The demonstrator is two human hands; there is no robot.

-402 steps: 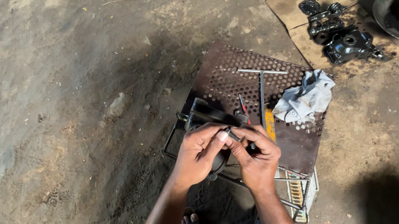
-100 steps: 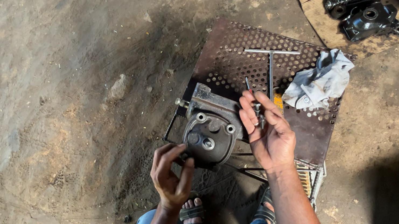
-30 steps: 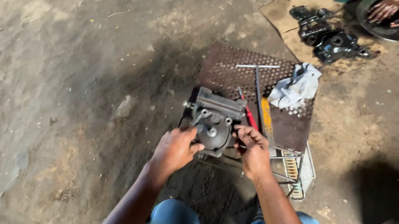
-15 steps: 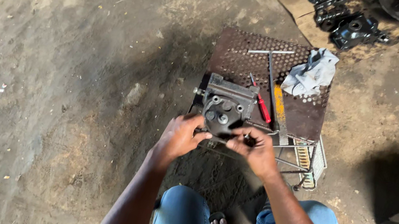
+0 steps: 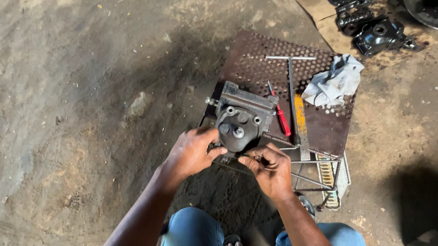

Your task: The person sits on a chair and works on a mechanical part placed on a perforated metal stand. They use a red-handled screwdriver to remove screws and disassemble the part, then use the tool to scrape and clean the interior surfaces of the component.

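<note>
Our left hand (image 5: 192, 154) and right hand (image 5: 268, 169) both grip the near edge of the grey metal housing (image 5: 242, 122), fingers closed on it, upon the perforated plate (image 5: 327, 124).

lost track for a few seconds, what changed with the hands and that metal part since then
The left hand, off the part three seconds back, has come up to the grey metal housing; the right hand left the tools and came down to its near edge. Both now meet there. The housing, red screwdriver, T-wrench and rag stayed put.

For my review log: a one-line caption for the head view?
Both hands grip a grey metal engine part on a perforated plate.
</note>
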